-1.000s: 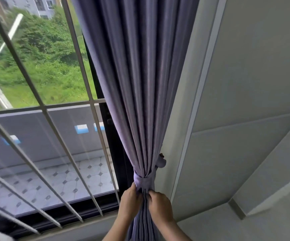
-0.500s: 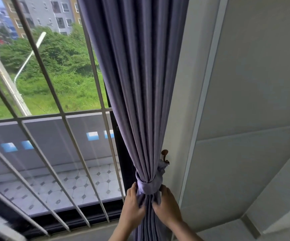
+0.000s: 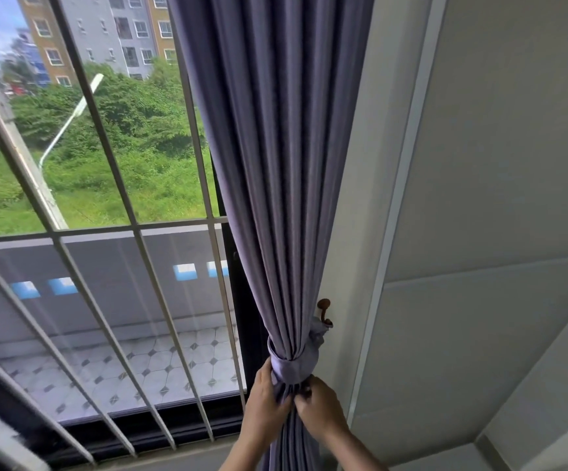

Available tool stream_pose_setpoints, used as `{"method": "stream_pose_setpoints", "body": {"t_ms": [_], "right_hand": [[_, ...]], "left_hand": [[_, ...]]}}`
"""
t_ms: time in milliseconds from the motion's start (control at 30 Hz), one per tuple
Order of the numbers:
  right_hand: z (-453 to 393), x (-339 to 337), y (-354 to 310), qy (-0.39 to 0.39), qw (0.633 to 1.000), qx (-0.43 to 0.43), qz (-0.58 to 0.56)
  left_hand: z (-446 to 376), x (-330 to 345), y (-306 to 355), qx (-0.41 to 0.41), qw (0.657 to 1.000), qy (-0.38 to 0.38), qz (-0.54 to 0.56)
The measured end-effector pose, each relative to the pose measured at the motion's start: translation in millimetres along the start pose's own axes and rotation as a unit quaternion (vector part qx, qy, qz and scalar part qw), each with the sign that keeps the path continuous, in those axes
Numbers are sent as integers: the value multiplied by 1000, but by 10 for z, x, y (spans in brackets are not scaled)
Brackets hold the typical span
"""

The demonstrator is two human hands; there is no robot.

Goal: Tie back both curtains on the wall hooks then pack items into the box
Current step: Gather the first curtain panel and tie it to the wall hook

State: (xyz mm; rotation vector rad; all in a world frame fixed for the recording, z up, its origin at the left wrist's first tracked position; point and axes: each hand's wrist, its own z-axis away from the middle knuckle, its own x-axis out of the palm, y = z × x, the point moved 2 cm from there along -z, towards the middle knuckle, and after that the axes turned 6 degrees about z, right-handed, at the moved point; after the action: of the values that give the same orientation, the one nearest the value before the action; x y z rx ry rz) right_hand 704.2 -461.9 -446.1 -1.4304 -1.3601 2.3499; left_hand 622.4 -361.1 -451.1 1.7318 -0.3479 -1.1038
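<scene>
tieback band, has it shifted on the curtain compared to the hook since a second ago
No clear shift. The tieback band sits just below the wall hook, as before; the whole view has moved with the camera. Both hands grip the curtain beneath it.

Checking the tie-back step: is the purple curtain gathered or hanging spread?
Gathered. A purple fabric band cinches the purple curtain and loops onto the brown wall hook; both hands grip just below.

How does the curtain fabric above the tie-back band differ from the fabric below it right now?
Above the purple fabric tie-back band, the purple pleated curtain spreads wide in long free-hanging folds; below the band it is bunched narrow. The upper part is untouched, while the lower part is gripped by the left hand and right hand. Both parts are the same purple cloth.
</scene>
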Motion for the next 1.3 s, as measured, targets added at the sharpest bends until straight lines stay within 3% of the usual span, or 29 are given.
{"method": "stream_pose_setpoints", "body": {"t_ms": [300,700,1100,1300], "right_hand": [[-52,50,37,-2,988,-40,149],[-63,-31,168,71,958,-114,255],[-26,38,193,30,957,-27,286],[-46,94,35,-59,945,38,321]], "left_hand": [[-113,-150,-21,-24,996,-21,-82],[-112,-174,-51,11,971,-13,-240],[-100,-263,-7,42,964,-32,-262],[-56,-363,-69,16,972,-45,-229]]}}
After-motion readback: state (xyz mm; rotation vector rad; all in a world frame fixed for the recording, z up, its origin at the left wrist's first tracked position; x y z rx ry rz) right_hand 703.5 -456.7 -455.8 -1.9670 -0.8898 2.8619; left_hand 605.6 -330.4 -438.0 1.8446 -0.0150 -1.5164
